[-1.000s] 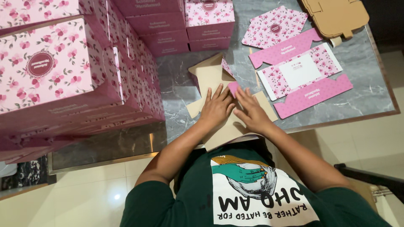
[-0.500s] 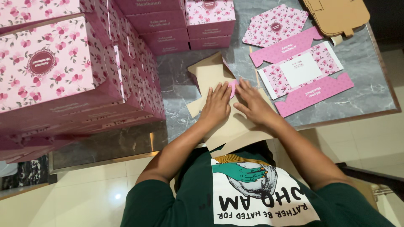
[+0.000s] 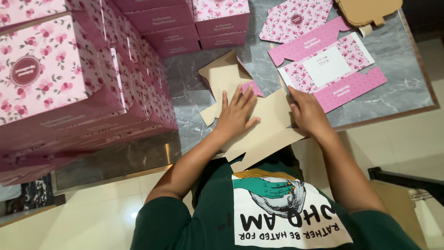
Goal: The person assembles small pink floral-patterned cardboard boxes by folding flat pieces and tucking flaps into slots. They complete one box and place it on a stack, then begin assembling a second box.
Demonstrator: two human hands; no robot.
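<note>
At the near edge of the table (image 3: 393,99), the flat cardboard sheet (image 3: 259,134) is pressed by the open left hand (image 3: 237,115); the right hand (image 3: 307,113) has been shifted outward, curled over its right edge.

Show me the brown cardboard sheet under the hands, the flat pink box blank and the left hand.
cardboard sheet (image 3: 270,127), head view, bare brown middle.
pink box blank (image 3: 329,65), head view, white centre panel.
left hand (image 3: 236,115), head view, back of hand.
</note>
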